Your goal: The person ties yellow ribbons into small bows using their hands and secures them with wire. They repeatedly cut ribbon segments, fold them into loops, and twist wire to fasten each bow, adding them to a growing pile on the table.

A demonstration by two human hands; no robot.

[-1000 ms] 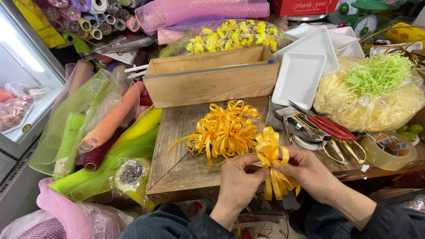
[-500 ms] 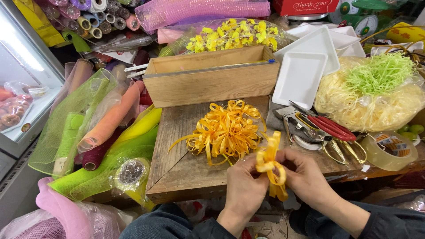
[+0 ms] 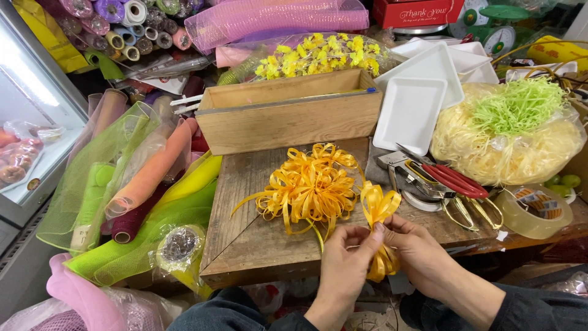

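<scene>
Both my hands pinch a yellow ribbon bow at the near edge of a wooden board. My left hand grips it from the left with fingertips at the knot. My right hand holds it from the right, and the bow's loose tails hang down between the two hands. Just beyond, a pile of finished yellow-orange ribbon bows lies on the board.
An open wooden box stands behind the board. Right of it lie white foam trays, red-handled scissors, a tape roll and a bag of shredded paper. Rolls of coloured mesh crowd the left.
The bow has been turned and gathered between my hands; its loops now stand up above my fingers and the tails hang lower. Both hands stay at the board's near edge.
</scene>
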